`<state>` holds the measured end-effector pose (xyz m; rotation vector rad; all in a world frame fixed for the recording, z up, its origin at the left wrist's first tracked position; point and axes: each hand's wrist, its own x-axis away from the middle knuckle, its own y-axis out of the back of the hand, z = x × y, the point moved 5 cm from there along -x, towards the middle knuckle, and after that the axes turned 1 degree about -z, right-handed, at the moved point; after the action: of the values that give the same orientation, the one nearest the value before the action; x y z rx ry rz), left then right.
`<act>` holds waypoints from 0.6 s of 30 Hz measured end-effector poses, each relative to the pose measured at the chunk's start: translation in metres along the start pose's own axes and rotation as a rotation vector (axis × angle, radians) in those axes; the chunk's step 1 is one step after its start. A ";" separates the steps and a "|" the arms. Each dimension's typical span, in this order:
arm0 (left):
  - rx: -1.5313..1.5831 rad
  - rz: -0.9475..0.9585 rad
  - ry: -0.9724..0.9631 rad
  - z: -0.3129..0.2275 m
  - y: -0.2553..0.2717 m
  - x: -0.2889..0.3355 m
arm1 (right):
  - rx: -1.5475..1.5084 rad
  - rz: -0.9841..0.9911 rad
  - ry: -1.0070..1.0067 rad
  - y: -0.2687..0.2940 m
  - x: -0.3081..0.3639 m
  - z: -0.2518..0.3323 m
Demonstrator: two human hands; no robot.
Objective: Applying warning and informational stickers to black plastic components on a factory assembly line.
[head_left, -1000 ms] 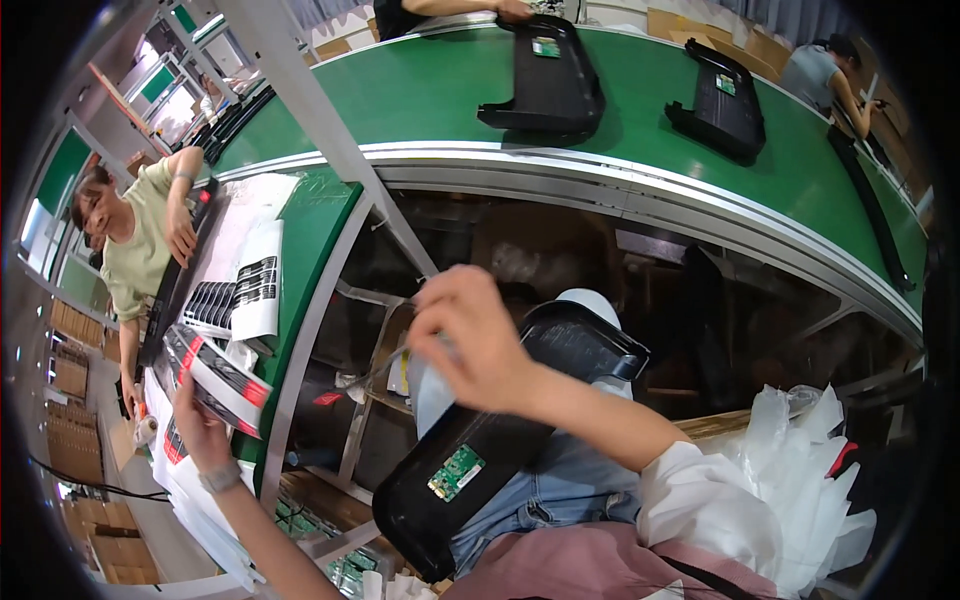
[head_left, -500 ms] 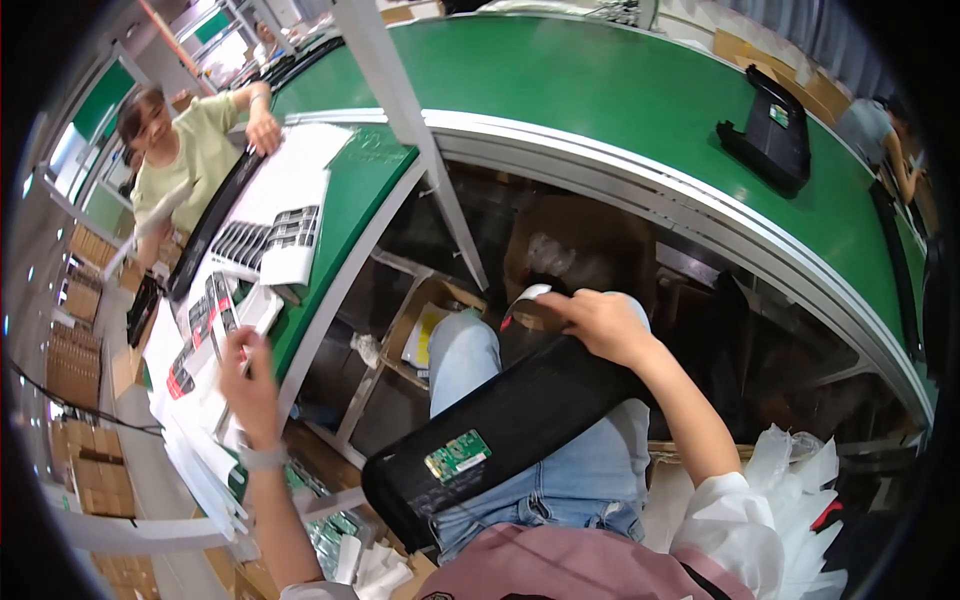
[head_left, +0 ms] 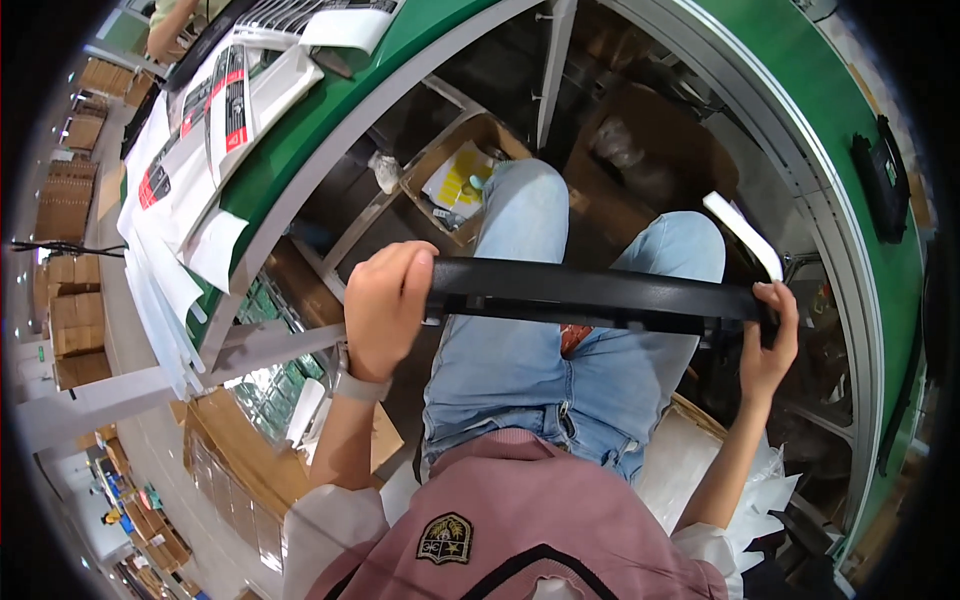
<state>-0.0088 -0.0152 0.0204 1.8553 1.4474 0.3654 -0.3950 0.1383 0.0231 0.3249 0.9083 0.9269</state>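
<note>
A long black plastic housing (head_left: 590, 290) lies level across my thighs, or just above them, turned so that a narrow side faces up. My left hand (head_left: 385, 310) is closed round its left end, thumb on top. At the other end my right hand (head_left: 770, 345) grips the housing with bent fingers. A bent white strip (head_left: 742, 235) sticks up from the right fingertips, its lower end at the thumb and forefinger. The housing's broad face is hidden from view.
Printed label strips (head_left: 215, 110) and white sheets cover the green bench (head_left: 290, 170) at left. Below stand an open cardboard box (head_left: 440, 205) and green circuit boards (head_left: 275, 385). Another black housing (head_left: 882, 185) sits on the green surface at right. A person's arm (head_left: 172, 30) shows top left.
My left hand has come from beside the labels to the housing's left end. My right hand has shifted to its right end. The housing has turned, hiding its green circuit board. The view has swung.
</note>
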 end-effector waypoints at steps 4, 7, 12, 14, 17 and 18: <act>0.075 -0.095 -0.058 -0.008 0.007 0.017 | -0.160 0.077 0.020 0.011 -0.010 0.056; 0.097 -0.066 0.057 -0.009 0.000 0.035 | -0.391 0.100 -0.001 -0.010 -0.012 0.110; 0.406 -0.076 -0.005 0.007 0.002 0.035 | -0.666 0.317 -0.369 -0.073 -0.017 0.151; 0.630 -0.020 0.060 0.017 0.004 0.034 | -0.758 0.350 -0.487 -0.091 -0.018 0.154; 0.709 0.053 -0.101 0.015 0.007 0.033 | -0.853 0.420 -0.580 -0.112 -0.019 0.153; 0.734 0.030 -0.081 0.016 0.008 0.034 | -0.863 0.422 -0.611 -0.116 -0.019 0.152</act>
<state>0.0176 0.0093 0.0080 2.4194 1.6254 -0.2731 -0.2170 0.0745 0.0548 0.0322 -0.1698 1.4098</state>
